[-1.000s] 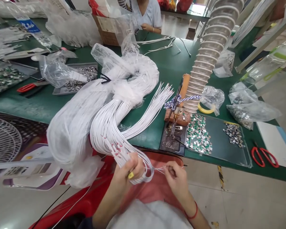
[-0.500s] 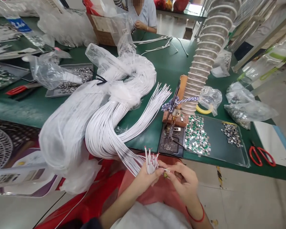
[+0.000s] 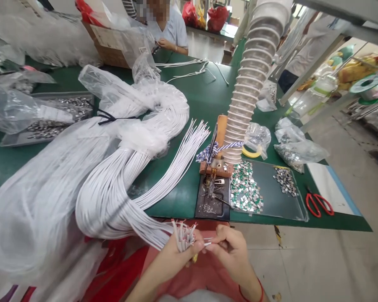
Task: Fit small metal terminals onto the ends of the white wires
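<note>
My left hand (image 3: 179, 253) is closed round a bundle of white cables (image 3: 183, 239), whose stripped, reddish ends point upward. Just to its right, my right hand (image 3: 231, 249) pinches the thin end of a single white cable (image 3: 208, 243) that sticks out from my left thumb. Both hands are over my lap, below the table edge. The bundle runs left into a thick looped bunch of white cables (image 3: 103, 197) on the green table (image 3: 173, 195). A small yellow piece shows under my left hand; what it is I cannot tell.
Beyond my hands stand a soldering stand (image 3: 212, 197), a tray (image 3: 267, 199) of small green boards and metal parts, and a ribbed duct (image 3: 250, 75). Red scissors (image 3: 318, 203) lie at the right. Plastic-wrapped cables (image 3: 47, 188) fill the left. A person (image 3: 171, 33) sits across the table.
The view has shifted, so the table things appear further left and slightly lower. My fingertips have moved a little apart, and more of the single cable shows between them.
</note>
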Motion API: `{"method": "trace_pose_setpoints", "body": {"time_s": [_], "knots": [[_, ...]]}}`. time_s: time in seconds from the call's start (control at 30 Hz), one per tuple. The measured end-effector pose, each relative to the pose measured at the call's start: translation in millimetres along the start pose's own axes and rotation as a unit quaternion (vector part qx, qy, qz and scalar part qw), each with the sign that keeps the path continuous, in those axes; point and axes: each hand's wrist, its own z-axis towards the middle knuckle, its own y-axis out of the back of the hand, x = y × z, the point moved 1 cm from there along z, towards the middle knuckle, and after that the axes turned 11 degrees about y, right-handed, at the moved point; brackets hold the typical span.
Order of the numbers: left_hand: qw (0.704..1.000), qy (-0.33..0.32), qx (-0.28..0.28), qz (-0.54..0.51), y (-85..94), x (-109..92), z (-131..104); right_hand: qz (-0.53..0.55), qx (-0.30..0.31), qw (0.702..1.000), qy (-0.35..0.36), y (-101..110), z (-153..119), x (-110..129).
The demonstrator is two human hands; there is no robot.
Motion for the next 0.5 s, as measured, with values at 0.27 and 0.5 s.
{"method": "trace_pose_setpoints", "body": {"time_s": [0.27, 0.5], "knots": [[0.997, -0.049, -0.062, -0.013, 1.1, -7, 8, -0.052, -0.023, 0.997, 0.052, -7, 7, 3], [0.993, -0.076, -0.067, 0.063, -0.9, -35, 16, -0.019, -0.032, 0.999, -0.019, -6, 11, -2]]}}
